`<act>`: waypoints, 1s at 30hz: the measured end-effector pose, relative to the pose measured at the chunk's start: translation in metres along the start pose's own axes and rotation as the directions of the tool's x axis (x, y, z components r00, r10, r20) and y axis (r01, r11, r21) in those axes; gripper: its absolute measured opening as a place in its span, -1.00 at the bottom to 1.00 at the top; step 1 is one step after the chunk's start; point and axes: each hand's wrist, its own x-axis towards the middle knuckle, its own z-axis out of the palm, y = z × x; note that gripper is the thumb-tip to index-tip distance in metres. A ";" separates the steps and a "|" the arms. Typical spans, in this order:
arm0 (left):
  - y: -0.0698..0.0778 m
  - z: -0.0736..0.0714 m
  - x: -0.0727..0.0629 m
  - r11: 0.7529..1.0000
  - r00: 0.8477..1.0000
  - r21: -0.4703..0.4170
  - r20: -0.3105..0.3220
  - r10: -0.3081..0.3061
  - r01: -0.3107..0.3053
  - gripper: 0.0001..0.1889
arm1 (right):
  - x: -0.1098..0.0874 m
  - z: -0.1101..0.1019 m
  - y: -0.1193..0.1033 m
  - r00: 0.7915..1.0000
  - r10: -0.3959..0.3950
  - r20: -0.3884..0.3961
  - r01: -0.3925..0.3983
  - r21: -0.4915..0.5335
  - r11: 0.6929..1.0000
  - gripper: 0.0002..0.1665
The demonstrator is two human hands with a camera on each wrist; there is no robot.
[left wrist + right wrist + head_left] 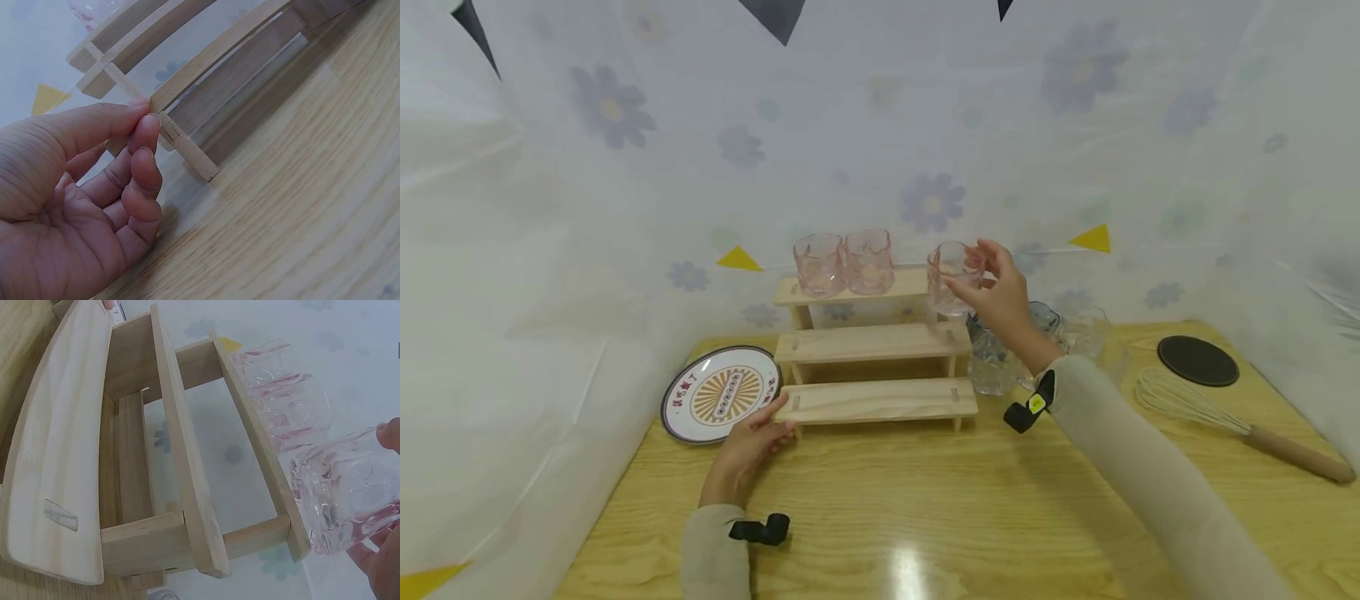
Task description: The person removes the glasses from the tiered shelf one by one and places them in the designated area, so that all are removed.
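Note:
My right hand (1009,302) grips a clear pink glass (946,292) between thumb and fingers, at the right end of a three-step wooden shelf's top board (910,283). In the right wrist view that pink glass (337,494) is right beside the top board's edge. Two more pink glasses, one at the left (820,271) and one next to it (870,267), stand upright on the same board. Down at the left, my left hand (745,454) pinches the end of the lowest board (880,402); the left wrist view shows thumb and index finger (147,131) at its corner.
A round printed plate (700,408) leans left of the shelf. Behind my right forearm stand a blue-tinted glass (988,358) and clear glasses (1086,329), partly hidden. A whisk (1247,429) and a dark round mat (1198,361) lie on the table's right side.

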 end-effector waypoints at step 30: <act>0.001 -0.001 0.000 1.000 1.000 -0.002 0.004 -0.019 0.019 -0.34 | -0.145 -0.073 0.022 0.995 0.081 0.053 -0.082 0.032 0.996 -0.21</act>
